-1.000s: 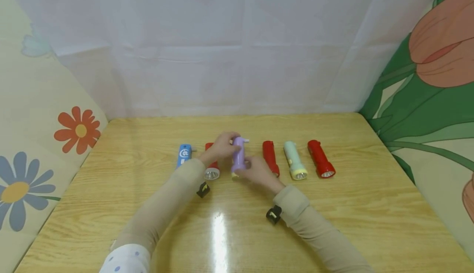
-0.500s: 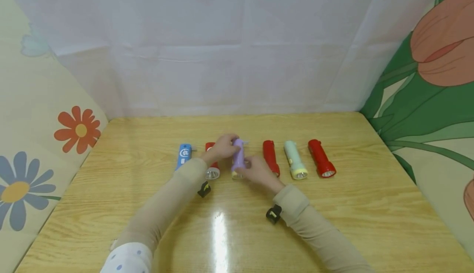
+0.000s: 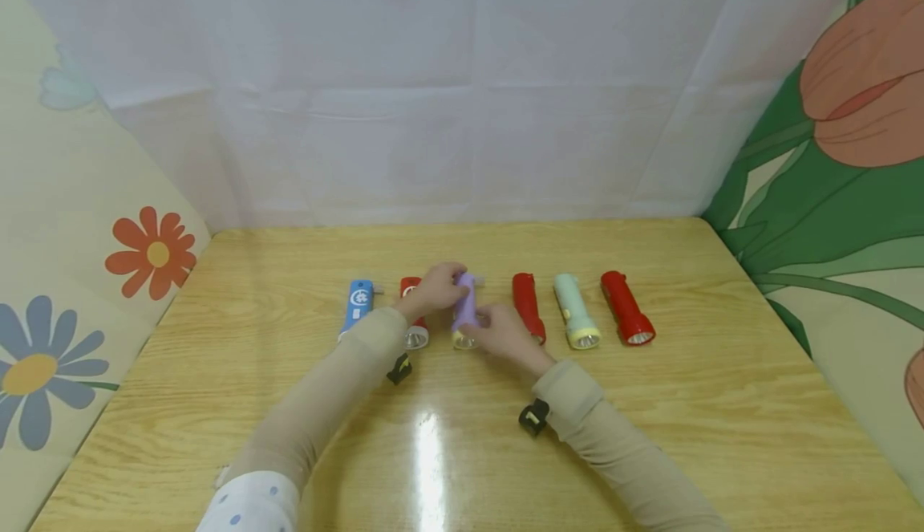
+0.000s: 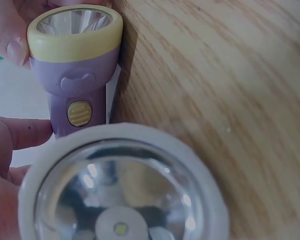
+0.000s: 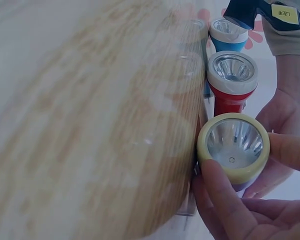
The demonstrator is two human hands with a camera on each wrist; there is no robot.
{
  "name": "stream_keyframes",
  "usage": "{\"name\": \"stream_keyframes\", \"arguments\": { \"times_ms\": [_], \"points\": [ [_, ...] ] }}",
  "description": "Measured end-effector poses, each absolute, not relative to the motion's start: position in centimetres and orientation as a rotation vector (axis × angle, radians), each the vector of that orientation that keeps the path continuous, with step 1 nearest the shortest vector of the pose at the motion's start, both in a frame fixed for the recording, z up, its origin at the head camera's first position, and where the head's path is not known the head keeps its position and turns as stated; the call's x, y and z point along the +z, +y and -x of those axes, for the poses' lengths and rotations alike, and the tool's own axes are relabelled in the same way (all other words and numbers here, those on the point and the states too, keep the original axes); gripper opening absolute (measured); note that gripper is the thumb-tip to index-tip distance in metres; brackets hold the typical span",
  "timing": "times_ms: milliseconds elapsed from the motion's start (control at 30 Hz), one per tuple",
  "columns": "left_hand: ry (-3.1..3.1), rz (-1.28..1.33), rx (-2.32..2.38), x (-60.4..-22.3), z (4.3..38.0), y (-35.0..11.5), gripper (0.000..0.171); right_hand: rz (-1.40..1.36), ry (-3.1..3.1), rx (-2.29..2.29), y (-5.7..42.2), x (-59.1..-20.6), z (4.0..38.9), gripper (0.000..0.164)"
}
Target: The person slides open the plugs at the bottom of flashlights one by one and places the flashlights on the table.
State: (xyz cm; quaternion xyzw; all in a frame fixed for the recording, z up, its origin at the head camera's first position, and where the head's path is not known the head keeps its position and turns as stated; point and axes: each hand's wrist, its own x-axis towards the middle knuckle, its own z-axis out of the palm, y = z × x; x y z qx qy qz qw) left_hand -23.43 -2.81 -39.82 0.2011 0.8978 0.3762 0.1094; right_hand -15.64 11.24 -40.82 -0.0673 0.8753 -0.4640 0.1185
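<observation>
A purple flashlight [image 3: 465, 301] with a yellow rim lies in the middle of the row, its lens end toward me. My left hand [image 3: 437, 288] holds its tail end, fingers curled over the top. At the lens end, my right hand [image 3: 503, 331] grips the head between thumb and fingers, as the right wrist view shows around the yellow rim [image 5: 205, 145]. The yellow switch [image 4: 80, 113] on its side shows in the left wrist view. Just left, partly under my left wrist, lies a red flashlight with a white rim [image 3: 415, 338].
A blue flashlight [image 3: 358, 303] lies at the row's left end. To the right lie a red flashlight [image 3: 528, 306], a mint-green one [image 3: 573, 307] and another red one [image 3: 626, 307]. The wooden table [image 3: 650, 428] meets a white cloth backdrop [image 3: 462, 115].
The purple flashlight's tail end has sunk slightly, and more of its yellow rim shows. My left hand has followed it a little downward; the right hand has hardly moved.
</observation>
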Motion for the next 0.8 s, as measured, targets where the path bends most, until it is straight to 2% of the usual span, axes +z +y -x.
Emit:
{"name": "stream_keyframes", "arguments": {
  "times_ms": [433,800],
  "points": [
    [2.599,-0.569,1.124,-39.8,23.2,-2.7,0.051,0.238,2.681,-1.281,11.4,-40.7,15.2,0.018],
    [2.560,-0.526,1.211,-39.0,23.2,-3.5,0.047,0.156,2.742,-1.206,12.0,-40.2,14.4,0.039]
  ]
}}
